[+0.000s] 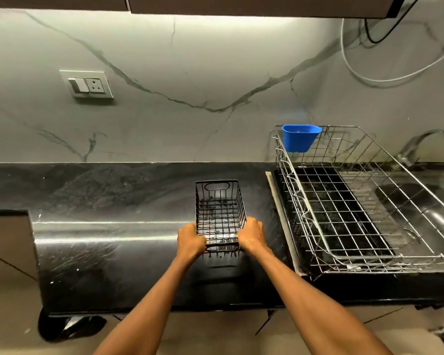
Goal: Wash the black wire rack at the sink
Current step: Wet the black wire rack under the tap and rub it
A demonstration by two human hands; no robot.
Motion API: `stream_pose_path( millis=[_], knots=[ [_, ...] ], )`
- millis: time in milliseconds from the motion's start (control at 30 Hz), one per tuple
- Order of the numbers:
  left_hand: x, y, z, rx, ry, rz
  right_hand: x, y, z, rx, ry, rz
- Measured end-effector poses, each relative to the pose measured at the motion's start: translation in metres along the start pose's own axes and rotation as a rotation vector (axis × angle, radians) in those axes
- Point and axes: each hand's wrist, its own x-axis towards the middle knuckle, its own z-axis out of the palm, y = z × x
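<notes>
A small black wire rack [219,201], a rectangular basket with handle slots at both ends, sits on the wet black counter [108,242] near its front. My left hand [190,240] grips the near left corner of the rack. On the near right corner my right hand [251,234] curls round the rim. The steel sink [436,213] lies at the far right, partly under a larger basket.
A large silver wire dish basket [364,201] stands on a black drain tray right of the rack, with a blue plastic cup [301,137] hooked on its back left corner. A wall socket [87,84] is on the marble backsplash. White and black cables hang at top right.
</notes>
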Motion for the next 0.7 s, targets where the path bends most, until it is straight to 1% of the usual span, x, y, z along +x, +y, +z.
stream_pose_path(
  millis=[200,267,367,433,533,633,700],
  knots=[
    [-0.024,0.01,-0.026,-0.121,0.018,0.031,-0.025,-0.012,-0.015,0.053,0.099,-0.098],
    [-0.034,0.014,-0.036,-0.171,0.038,0.053,-0.039,-0.016,-0.029,0.032,0.142,-0.162],
    [-0.055,0.028,-0.052,-0.275,0.047,0.145,-0.071,-0.022,-0.063,0.082,0.213,-0.276],
    [-0.072,0.046,-0.061,-0.389,0.055,0.207,-0.094,-0.024,-0.091,0.081,0.28,-0.331],
    [-0.102,0.082,-0.063,-0.526,0.023,0.307,-0.128,-0.017,-0.14,0.072,0.387,-0.334],
    [-0.123,0.122,-0.052,-0.549,-0.038,0.454,-0.15,0.003,-0.188,0.098,0.444,-0.278],
    [-0.135,0.151,-0.034,-0.51,-0.055,0.535,-0.158,0.026,-0.216,0.1,0.495,-0.228]
  ],
)
